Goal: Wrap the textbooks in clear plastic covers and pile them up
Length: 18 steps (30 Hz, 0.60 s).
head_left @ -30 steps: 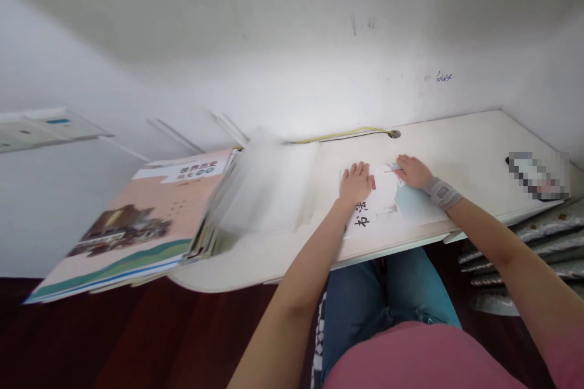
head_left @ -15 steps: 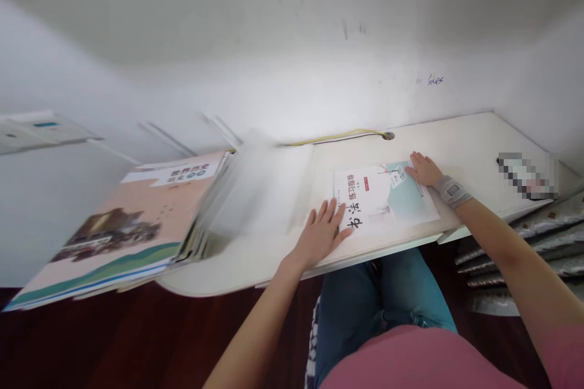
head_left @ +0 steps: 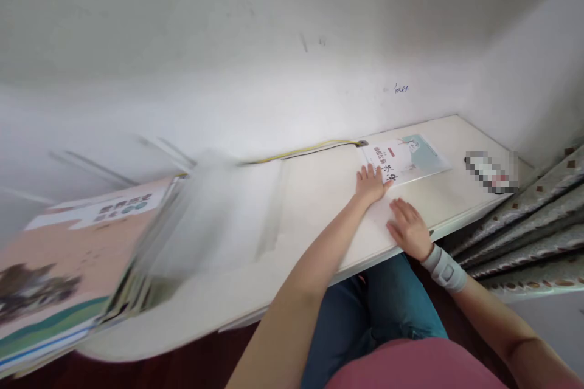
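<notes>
A thin workbook (head_left: 406, 158) with a white and teal cover and black characters lies flat near the back of the white desk (head_left: 314, 206). My left hand (head_left: 371, 183) rests open on its near left corner, fingers spread flat. My right hand (head_left: 408, 228), with a grey wrist brace, lies open and flat on the bare desk close to the front edge, a short way from the workbook and holding nothing.
A stack of textbooks (head_left: 68, 255) with a pink cover on top overhangs the desk's left end. A yellow cable (head_left: 296, 151) runs along the wall to a desk hole. A small blurred item (head_left: 490, 171) lies at the right; patterned fabric (head_left: 529, 225) hangs beyond.
The workbook has slid from the front middle of the desk to the back right. My left hand moved forward with it; my right hand came off it and back to the front edge.
</notes>
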### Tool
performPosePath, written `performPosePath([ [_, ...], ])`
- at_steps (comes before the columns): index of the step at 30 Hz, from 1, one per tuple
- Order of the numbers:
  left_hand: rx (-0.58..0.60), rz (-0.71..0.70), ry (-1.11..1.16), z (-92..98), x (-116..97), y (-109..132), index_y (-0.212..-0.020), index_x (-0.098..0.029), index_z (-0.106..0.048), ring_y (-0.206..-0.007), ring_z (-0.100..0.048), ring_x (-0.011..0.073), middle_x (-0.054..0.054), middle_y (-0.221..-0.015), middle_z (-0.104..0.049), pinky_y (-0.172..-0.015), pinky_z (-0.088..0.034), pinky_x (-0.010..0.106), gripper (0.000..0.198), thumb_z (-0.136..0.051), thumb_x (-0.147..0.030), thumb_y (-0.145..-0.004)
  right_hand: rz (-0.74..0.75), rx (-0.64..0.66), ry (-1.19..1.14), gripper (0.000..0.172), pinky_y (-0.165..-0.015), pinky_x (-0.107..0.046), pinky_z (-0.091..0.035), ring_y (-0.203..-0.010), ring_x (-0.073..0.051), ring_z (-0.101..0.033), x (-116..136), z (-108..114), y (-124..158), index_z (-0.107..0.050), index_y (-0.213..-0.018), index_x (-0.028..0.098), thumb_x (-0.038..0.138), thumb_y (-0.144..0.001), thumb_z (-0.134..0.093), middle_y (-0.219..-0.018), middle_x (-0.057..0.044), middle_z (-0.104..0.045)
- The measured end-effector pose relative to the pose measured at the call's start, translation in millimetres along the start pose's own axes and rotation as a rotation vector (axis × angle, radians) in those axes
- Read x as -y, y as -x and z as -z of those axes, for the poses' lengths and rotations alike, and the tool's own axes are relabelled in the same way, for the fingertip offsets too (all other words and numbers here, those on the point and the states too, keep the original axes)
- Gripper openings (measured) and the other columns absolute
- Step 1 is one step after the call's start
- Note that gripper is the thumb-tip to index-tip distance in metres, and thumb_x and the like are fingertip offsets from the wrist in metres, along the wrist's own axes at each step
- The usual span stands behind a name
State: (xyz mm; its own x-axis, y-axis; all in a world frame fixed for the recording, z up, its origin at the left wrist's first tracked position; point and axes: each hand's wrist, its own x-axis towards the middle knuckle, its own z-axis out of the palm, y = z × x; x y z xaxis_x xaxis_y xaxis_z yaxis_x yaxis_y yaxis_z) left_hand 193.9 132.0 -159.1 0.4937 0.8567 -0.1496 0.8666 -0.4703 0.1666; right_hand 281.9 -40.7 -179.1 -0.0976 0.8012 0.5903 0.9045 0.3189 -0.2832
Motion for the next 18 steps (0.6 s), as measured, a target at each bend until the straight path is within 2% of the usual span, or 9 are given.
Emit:
performPosePath([
  [2, -0.010, -0.008, 0.027, 1.2, -20.6, -32.9, -0.151, -0.010, -0.015, -0.144, -0.003, 0.0391, 0.018, -0.158, -0.006, -0.115, -0.008, 0.053, 0.084, -0.014, -0.066, -0.088, -0.010, 0.077, 0.015, 0.044, -0.104, -0.047, -0.043, -0.127, -0.027, -0.048, 3.9, -9.2, 1.2, -0.050, -0.132, 0.012, 0.025, -0.091, -0.044, -0.127, -0.017, -0.059],
  [4, -0.017, 0.000, 0.044, 1.4, -35.4, -58.3, -0.151, -0.010, -0.015, -0.144, -0.002, 0.0395, 0.018, -0.158, -0.005, -0.114, -0.007, 0.056, 0.085, -0.013, -0.067, -0.087, -0.028, 0.097, 0.026, 0.041, -0.100, -0.045, -0.046, -0.119, -0.026, -0.054, 4.8, -13.7, -0.5, -0.054, -0.129, 0.012, 0.023, -0.090, -0.044, -0.123, -0.016, -0.062],
  [8, -0.032, 0.009, 0.055, 1.1, -48.2, -88.9, -0.151, -0.011, -0.016, -0.144, -0.002, 0.0386, 0.017, -0.158, -0.006, -0.113, -0.006, 0.059, 0.086, -0.013, -0.068, -0.086, -0.032, 0.077, 0.026, 0.037, -0.097, -0.043, -0.049, -0.113, -0.025, -0.058, 6.6, -13.7, -3.2, -0.059, -0.122, 0.016, 0.022, -0.088, -0.046, -0.120, -0.012, -0.065],
  [15, -0.041, -0.003, 0.065, 1.7, -51.3, -104.8, -0.151, -0.012, -0.016, -0.145, 0.000, 0.0379, 0.018, -0.158, -0.005, -0.112, -0.004, 0.063, 0.085, -0.014, -0.068, -0.086, -0.058, 0.071, 0.018, 0.032, -0.097, -0.043, -0.049, -0.112, -0.025, -0.057, 11.5, -16.7, -3.3, -0.063, -0.115, 0.019, 0.020, -0.086, -0.049, -0.118, -0.010, -0.065],
  [18, -0.089, -0.019, 0.108, 8.2, -52.2, -98.6, -0.148, -0.014, -0.025, -0.144, -0.007, 0.0377, 0.020, -0.157, -0.011, -0.112, -0.007, 0.062, 0.076, -0.020, -0.063, -0.091, -0.056, 0.070, 0.022, 0.030, -0.097, -0.041, -0.048, -0.112, -0.024, -0.057, 10.9, -18.0, -3.4, -0.063, -0.113, 0.019, 0.020, -0.086, -0.050, -0.117, -0.009, -0.065],
])
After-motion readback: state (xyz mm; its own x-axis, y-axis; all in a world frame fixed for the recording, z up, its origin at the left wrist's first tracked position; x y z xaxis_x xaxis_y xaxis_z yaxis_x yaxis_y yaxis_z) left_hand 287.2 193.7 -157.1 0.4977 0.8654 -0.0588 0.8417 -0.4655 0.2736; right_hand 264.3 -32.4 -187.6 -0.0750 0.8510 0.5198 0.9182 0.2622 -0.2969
